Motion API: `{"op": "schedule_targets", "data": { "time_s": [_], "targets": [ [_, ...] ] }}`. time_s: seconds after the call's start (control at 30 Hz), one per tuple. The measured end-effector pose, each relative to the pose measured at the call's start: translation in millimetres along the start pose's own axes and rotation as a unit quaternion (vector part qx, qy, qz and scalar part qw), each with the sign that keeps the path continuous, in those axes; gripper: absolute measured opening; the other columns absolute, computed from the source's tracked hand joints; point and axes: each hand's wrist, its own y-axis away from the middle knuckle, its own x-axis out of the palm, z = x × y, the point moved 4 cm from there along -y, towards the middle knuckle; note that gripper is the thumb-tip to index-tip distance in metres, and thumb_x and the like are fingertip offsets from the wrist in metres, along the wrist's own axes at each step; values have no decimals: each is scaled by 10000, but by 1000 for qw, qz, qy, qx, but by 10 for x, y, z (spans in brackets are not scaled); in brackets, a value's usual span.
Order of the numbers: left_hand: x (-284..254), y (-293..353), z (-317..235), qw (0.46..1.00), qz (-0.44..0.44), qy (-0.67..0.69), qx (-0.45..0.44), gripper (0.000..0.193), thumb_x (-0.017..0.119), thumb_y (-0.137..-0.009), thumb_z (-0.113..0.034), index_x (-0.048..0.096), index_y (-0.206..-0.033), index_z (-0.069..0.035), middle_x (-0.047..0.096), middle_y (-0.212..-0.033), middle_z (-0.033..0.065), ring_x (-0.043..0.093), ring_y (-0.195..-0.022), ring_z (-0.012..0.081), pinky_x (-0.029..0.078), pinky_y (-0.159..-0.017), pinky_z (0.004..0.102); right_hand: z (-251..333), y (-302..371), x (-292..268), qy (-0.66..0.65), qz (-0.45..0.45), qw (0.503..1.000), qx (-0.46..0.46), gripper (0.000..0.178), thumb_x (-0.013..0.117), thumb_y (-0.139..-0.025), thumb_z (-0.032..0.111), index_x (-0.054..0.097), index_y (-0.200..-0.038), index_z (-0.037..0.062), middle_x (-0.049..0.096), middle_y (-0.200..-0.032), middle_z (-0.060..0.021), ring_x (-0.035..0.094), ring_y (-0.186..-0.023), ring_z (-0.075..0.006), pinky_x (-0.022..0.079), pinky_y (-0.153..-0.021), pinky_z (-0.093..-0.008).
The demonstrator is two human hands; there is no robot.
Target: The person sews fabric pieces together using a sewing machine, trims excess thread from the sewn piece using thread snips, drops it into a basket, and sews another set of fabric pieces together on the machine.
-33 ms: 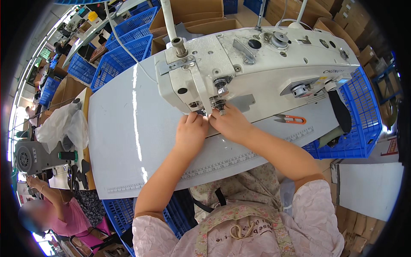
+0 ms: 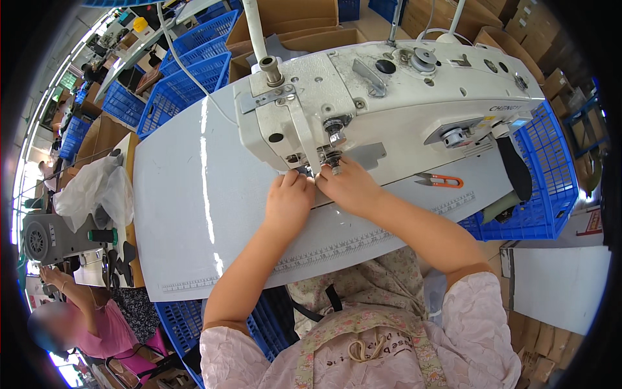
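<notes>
Wears a pale pink blouse (image 2: 243, 366), crinkled all over, with short, loose sleeves (image 2: 483, 305) ending near the elbows. Bears dark lettering (image 2: 398, 343) across the chest, beside a beige cord (image 2: 366, 354) tied in a bow. Carries over this a cream apron (image 2: 382, 272), dotted with small pink and green flowers, with matching straps (image 2: 306, 371) on both sides of the chest. Shows a black strap (image 2: 304, 311) at the left front. Bare on forearms (image 2: 249, 272), left hand (image 2: 289, 202) and right hand (image 2: 350, 187).
</notes>
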Motion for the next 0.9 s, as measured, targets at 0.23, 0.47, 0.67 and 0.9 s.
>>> {"op": "schedule_targets", "data": {
  "time_s": [0.23, 0.47, 0.67, 0.9],
  "targets": [
    [13, 15, 48, 999, -16, 50, 9, 178, 628, -739, -115, 644, -908, -60, 651, -934, 24, 591, -968, 205, 490, -827, 352, -74, 41, 37, -14, 61, 998, -6, 63, 605, -753, 78, 649, -757, 33, 638, -810, -91, 590, -924, -266, 505, -810, -375],
    [45, -11, 81, 998, -23, 55, 2, 194, 628, -718, -99, 651, -900, -36, 652, -962, 46, 584, -993, 202, 498, -840, 333, -86, 21, 20, -29, 29, 999, 7, 92, 603, -753, 81, 676, -789, 37, 637, -922, -103, 593, -993, -273, 513, -846, -382],
    [51, 1, 106, 999, -28, 31, 9, 196, 630, -748, -105, 669, -931, -49, 675, -943, 33, 601, -973, 215, 495, -831, 358, -125, 8, 2, -49, 37, 998, 18, 111, 613, -740, 96, 696, -791, 42, 636, -987, -97, 584, -1030, -269, 513, -871, -375],
    [69, 19, 152, 1000, -5, 30, 4, 199, 616, -769, -114, 678, -949, -59, 684, -948, 34, 602, -962, 208, 483, -840, 349, -166, 51, 5, -13, 111, 994, 8, 254, 583, -812, 101, 610, -1063, 68, 611, -1084, -104, 597, -1010, -314, 512, -869, -411]
  ]
}}
